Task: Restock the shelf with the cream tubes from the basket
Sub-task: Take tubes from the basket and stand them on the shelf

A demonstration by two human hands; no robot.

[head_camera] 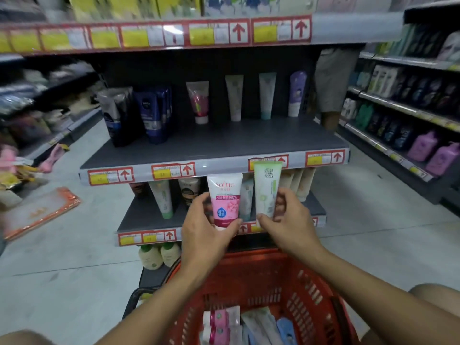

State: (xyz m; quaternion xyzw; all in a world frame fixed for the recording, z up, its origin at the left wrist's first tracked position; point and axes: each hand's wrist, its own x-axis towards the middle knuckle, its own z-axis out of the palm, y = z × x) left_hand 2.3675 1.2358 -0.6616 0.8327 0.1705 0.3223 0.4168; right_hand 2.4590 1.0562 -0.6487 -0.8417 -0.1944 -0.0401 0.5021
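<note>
- We're gripping a tube in each hand, both raised above the red basket (pixel 286 290) and in front of the gondola's lower shelves.
- Left hand (pixel 206 227): fingers and thumb curling round the pink-and-white Softto tube (pixel 224 199), cap down.
- Right hand (pixel 288 220): thumb and fingers pinching the pale green tube (pixel 266 189), cap down, just right of the Softto one.
- Neither tube is sitting on a shelf yet.
- Middle shelf (pixel 214 145), above the basket: we're seeing dark and blue Nivea tubes (pixel 154 113) at left, four single tubes along the back, front mostly bare.
- Basket is holding more tubes (pixel 239 324): pink, white, blue. Exact count unclear.
- Our judgement: we're mid-task, with plenty of stock left to shelve.
</note>
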